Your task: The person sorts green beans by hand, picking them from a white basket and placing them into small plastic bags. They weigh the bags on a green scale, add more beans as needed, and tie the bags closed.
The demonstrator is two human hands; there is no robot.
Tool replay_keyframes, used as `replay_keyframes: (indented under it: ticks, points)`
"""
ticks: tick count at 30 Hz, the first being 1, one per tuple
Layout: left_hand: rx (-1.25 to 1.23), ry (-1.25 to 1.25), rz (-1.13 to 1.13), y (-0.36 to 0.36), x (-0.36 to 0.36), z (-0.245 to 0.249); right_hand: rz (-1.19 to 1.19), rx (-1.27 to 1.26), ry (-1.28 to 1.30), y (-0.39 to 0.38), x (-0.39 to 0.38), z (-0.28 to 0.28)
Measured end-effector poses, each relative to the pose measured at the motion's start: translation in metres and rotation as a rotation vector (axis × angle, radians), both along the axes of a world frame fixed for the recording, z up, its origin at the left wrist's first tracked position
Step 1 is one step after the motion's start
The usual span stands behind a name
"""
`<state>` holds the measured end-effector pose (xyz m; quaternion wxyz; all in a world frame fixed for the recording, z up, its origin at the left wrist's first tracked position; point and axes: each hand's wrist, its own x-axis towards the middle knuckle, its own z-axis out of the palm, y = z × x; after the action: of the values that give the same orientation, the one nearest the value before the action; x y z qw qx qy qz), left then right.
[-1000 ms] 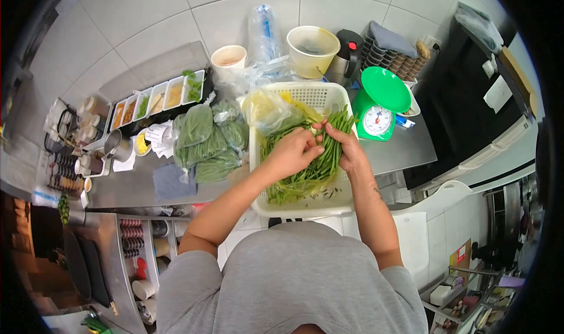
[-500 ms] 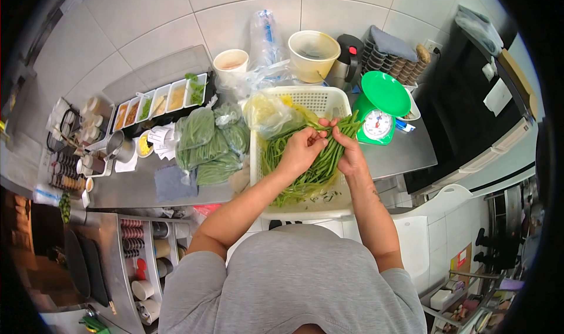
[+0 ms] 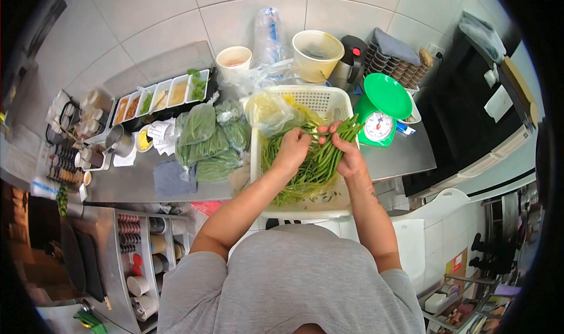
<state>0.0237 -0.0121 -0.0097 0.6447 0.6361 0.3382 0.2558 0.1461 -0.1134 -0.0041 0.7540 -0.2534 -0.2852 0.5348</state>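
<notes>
A white plastic basket [image 3: 255, 167] in front of me holds a loose pile of long, thin green vegetable stalks [image 3: 320, 168] on yellowish plastic. My right hand [image 3: 351, 153] is closed round a bunch of these stalks [image 3: 351, 127], whose ends stick out past the fingers at the upper right. Beside it, my left hand [image 3: 292, 151] has thumb and fingertips pinched on a thin stalk that reaches across to the right hand's fingers. Both hands are over the basket. A clear plastic bag [image 3: 271, 112] with pale yellow contents lies at the basket's back left.
A green kitchen scale [image 3: 379, 127] stands right of the basket. Filled bags of green vegetables [image 3: 205, 143] and a blue-grey cloth [image 3: 175, 178] lie to the left. Behind are a tray of condiments [image 3: 160, 99], a white tub [image 3: 317, 55] and a thermos jug [image 3: 346, 64].
My left hand has drawn a little leftward and down, away from the right hand, with a stalk stretched between them. The right hand keeps its bunch.
</notes>
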Motion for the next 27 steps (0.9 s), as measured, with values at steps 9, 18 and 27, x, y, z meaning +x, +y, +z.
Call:
replay_keyframes:
  ticks: [9, 18, 27]
  points:
    - [0.062, -0.032, -0.419, 0.035, -0.026, 0.049, 0.042, 0.066, 0.194, 0.002, 0.007, -0.007]
    - [0.481, 0.157, -0.273, 0.017, -0.008, 0.048, 0.036, -0.050, 0.022, 0.003, 0.001, -0.004]
    - [0.707, 0.033, 0.002, 0.019, -0.025, 0.050, -0.094, -0.089, 0.107, 0.000, -0.007, 0.006]
